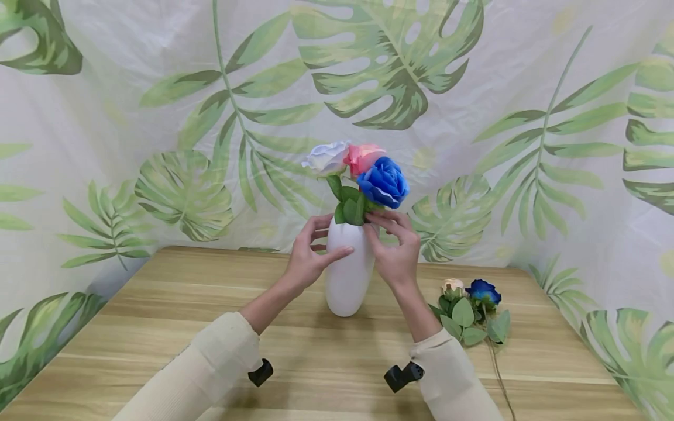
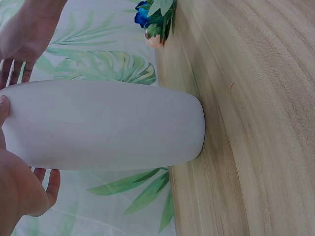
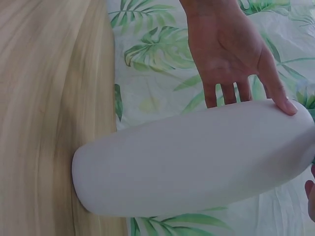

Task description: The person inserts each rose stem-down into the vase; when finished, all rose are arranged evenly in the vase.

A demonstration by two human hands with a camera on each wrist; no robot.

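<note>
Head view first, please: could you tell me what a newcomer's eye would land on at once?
The white vase standing upright mid-table, with white, pink and blue roses in its mouth. The left hand rests on the vase's side with thumb across the front, while the right hand has its fingers at the stems by the neck. Two spare flowers lie on the wooden table to the right.

- A staged recording booth rather than a lived-in room: white cloth printed with green tropical leaves (image 1: 400, 76) hangs as a backdrop on all sides.
- A light wooden table (image 1: 158, 316) stands inside it.
- Artificial roses lie on it (image 1: 471, 307) as props.
</note>
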